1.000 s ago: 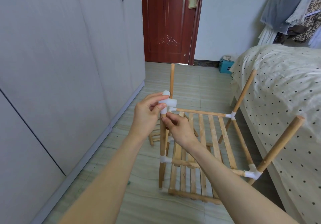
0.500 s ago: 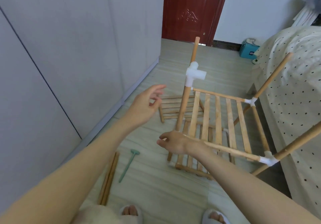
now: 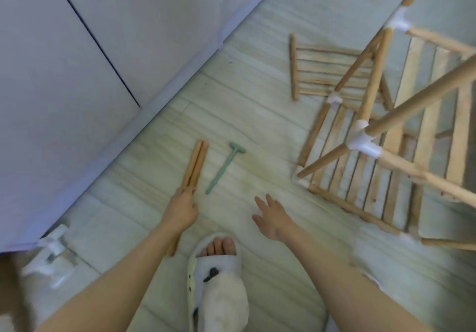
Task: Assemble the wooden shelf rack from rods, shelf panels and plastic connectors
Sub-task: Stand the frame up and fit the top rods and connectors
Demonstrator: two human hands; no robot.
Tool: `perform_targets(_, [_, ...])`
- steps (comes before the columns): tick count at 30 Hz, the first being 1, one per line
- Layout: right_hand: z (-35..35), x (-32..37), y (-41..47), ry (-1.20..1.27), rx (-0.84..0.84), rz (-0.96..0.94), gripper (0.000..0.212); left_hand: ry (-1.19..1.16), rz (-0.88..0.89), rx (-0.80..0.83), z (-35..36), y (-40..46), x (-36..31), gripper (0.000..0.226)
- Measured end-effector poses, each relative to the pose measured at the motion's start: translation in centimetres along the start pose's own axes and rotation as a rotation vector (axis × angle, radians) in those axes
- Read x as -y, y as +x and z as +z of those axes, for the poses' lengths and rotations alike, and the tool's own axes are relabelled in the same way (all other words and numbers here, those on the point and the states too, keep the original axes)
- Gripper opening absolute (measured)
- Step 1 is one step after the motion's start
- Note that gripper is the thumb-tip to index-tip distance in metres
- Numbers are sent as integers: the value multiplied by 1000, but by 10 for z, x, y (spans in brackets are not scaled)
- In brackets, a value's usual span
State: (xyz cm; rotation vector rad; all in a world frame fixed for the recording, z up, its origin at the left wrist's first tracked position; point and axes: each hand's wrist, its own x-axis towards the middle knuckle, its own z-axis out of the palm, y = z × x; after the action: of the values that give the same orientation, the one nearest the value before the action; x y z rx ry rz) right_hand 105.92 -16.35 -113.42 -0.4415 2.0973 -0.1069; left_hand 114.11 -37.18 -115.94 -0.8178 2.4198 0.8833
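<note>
the left hand (image 3: 180, 209) is low over the floor (image 3: 244, 115), its fingers curled around the near end of two wooden rods (image 3: 195, 167) that lie side by side on the tiles. the right hand (image 3: 271, 217) hovers beside it with its fingers spread, holding nothing. a green tool (image 3: 223, 168) lies just to the right of the rods. the partly built rack (image 3: 381, 131) stands at the right with white plastic connectors (image 3: 363, 142) at its joints. a loose shelf panel (image 3: 327, 70) lies flat behind it. a foot in a white slipper (image 3: 219, 280) is between the forearms.
</note>
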Motion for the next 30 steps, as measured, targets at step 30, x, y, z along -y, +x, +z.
perform_targets(30, [-168, 99, -213, 569, -1009, -493, 27, -432, 678, -427, -146, -133, -177, 22])
